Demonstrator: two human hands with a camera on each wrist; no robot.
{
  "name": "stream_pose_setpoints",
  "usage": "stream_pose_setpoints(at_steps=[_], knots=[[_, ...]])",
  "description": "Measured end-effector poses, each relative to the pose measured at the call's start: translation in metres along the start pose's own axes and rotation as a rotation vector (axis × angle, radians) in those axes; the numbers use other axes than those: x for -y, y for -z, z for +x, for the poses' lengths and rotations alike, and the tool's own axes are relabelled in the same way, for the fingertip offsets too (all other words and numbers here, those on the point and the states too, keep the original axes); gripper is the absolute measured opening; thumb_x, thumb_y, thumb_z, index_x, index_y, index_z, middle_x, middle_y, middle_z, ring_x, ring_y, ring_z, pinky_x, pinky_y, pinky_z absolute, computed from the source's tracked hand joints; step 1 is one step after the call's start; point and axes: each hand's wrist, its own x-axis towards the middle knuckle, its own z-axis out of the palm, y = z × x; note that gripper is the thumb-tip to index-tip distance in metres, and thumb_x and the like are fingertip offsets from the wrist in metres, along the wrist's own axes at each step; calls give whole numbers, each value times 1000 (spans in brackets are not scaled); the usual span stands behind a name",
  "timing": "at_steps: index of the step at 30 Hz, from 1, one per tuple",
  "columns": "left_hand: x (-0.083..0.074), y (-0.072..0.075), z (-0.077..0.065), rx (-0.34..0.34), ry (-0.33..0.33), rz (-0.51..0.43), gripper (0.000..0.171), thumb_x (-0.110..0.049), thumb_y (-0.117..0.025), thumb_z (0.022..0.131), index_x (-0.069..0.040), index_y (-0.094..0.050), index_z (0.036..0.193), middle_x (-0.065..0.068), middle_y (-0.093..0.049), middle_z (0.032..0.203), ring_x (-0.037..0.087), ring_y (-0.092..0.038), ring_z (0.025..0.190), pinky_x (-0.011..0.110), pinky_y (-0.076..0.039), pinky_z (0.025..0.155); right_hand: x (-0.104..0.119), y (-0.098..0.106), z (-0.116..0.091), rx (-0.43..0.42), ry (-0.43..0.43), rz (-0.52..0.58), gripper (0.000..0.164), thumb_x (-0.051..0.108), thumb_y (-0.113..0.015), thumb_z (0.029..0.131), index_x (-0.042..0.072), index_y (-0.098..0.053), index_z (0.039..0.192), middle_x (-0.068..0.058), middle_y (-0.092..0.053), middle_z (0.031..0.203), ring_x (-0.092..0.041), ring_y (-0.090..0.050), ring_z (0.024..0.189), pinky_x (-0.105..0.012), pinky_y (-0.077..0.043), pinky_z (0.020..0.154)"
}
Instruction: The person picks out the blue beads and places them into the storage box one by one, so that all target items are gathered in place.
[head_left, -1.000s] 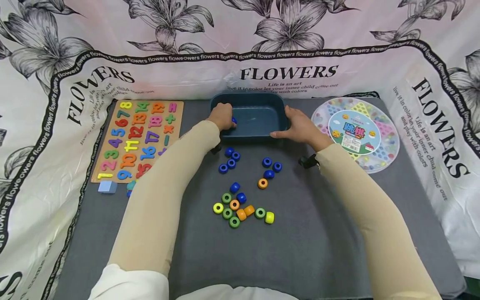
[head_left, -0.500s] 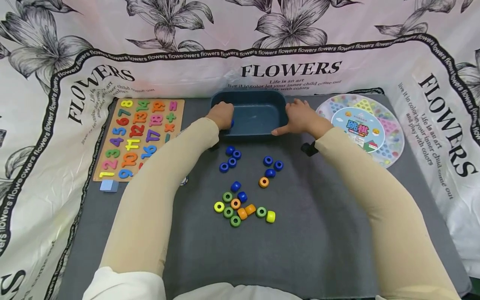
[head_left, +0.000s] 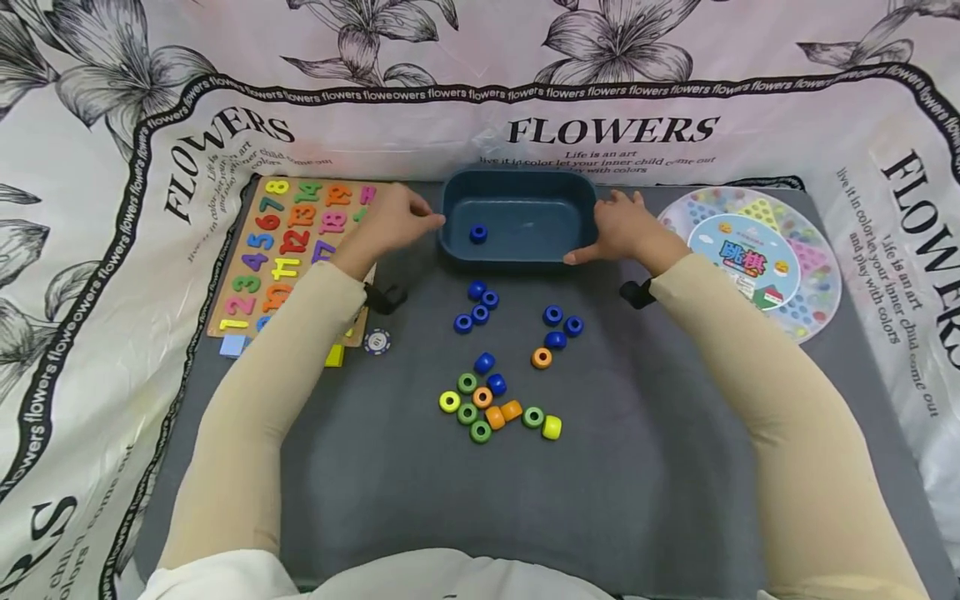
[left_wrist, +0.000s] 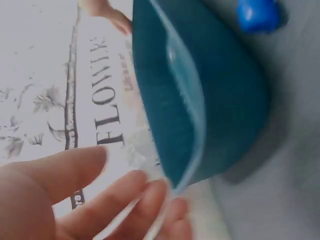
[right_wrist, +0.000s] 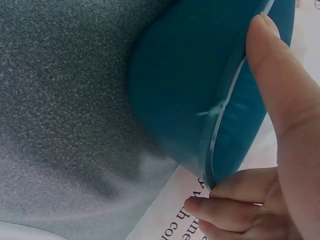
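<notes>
A dark teal plastic box [head_left: 517,266] stands at the table's far edge, one blue bead [head_left: 478,233] inside near its left end. My left hand [head_left: 390,218] is beside the box's left end over the number board, fingers loosely bent around nothing. In the left wrist view its fingers [left_wrist: 142,192] are apart, close to the rim. My right hand [head_left: 626,229] grips the box's right end, thumb [right_wrist: 267,47] on the rim and fingers bent against the end wall. Several blue beads [head_left: 480,314] lie before the box; green, orange and yellow beads [head_left: 482,397] lie nearer.
A wooden number board [head_left: 247,250] lies at the left, partly under the left arm, with a light blue block [head_left: 233,346], a yellow block [head_left: 335,357] and a poker chip [head_left: 377,341] by its near edge. A round Chinese checkers set [head_left: 787,267] lies at the right.
My left hand has come out of the box and moved left, leaving a blue bead inside. My right hand stays at the box's right end. The head view has shifted slightly.
</notes>
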Motion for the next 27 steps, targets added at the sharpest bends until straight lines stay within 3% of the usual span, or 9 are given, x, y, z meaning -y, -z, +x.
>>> stream_pose_setpoints(at_steps=[2, 6, 10, 13, 21, 27], knots=[[8, -14, -16, 79, 26, 14, 32, -33, -61, 88, -5, -71, 101, 10, -67, 92, 19, -56, 76, 31, -46, 66, -3, -2, -2, -4, 3, 17, 118, 75, -58, 70, -14, -24, 140, -33, -27, 145, -46, -9, 139, -62, -2, 111], [17, -54, -43, 218, 1, 105, 47, -37, -67, 83, -4, -63, 117, 12, -65, 116, 24, -61, 105, 39, -50, 88, -8, -4, -4, -27, 9, 53, 121, 75, -59, 68, -15, -21, 140, -34, -27, 144, -45, -10, 139, -61, -2, 111], [15, -86, -54, 181, -98, 152, 53, -36, -72, 79, -3, -62, 120, 13, -63, 118, 27, -58, 110, 41, -46, 95, -10, -3, -5, -39, -1, 62, 122, 74, -59, 68, -15, -20, 140, -35, -28, 143, -47, -14, 138, -59, -9, 112], [11, -102, -55, 132, -164, 179, 52, -33, -74, 77, -4, -62, 119, 12, -62, 111, 25, -59, 101, 40, -47, 89, -9, -3, -4, -23, -2, 59, 123, 76, -58, 68, -15, -19, 141, -36, -27, 143, -49, -18, 136, -57, -18, 111], [5, -117, -59, 82, -231, 193, 34, -23, -73, 79, -7, -68, 110, 8, -63, 100, 21, -60, 94, 37, -50, 83, -3, -5, -1, -7, 6, 45, 122, 74, -58, 70, -14, -15, 142, -36, -24, 145, -47, -22, 135, -55, -23, 110], [6, -111, -57, 54, -257, 162, 32, -24, -73, 79, -7, -70, 106, 7, -63, 95, 19, -60, 87, 35, -50, 77, -4, -4, 0, -25, 8, 41, 121, 74, -58, 69, -15, -19, 141, -36, -28, 142, -48, -25, 133, -57, -20, 110]])
